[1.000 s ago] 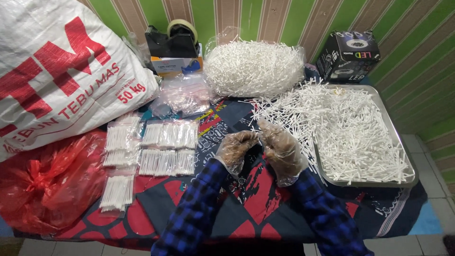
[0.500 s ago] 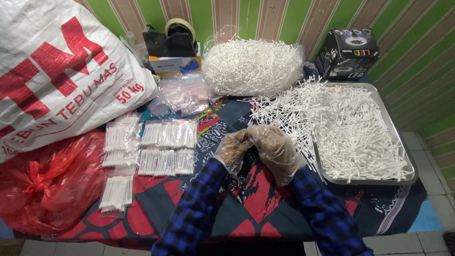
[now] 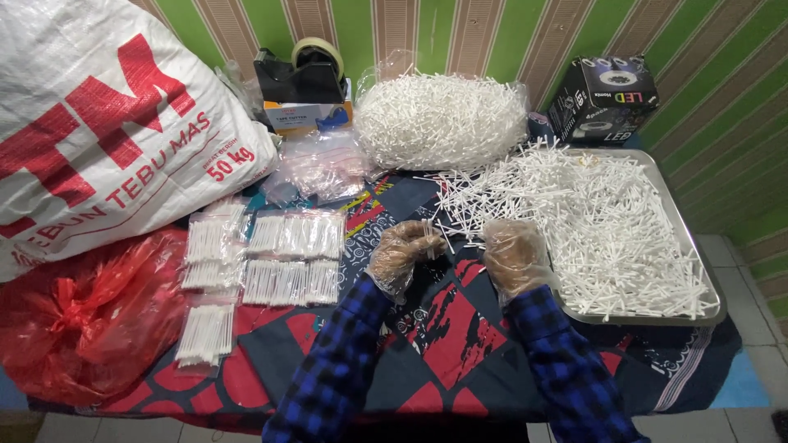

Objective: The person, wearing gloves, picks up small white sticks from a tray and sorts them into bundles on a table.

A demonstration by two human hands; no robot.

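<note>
Thin white sticks [image 3: 430,232] – small bunch, pinched upright in left hand [image 3: 400,253]

clear plastic gloves, blue-black checked sleeves

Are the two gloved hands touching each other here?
Apart. The head view shows patterned cloth plainly between the left hand and the right hand.

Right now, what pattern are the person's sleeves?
Blue and black check sleeves, shown best in the head view.
</note>
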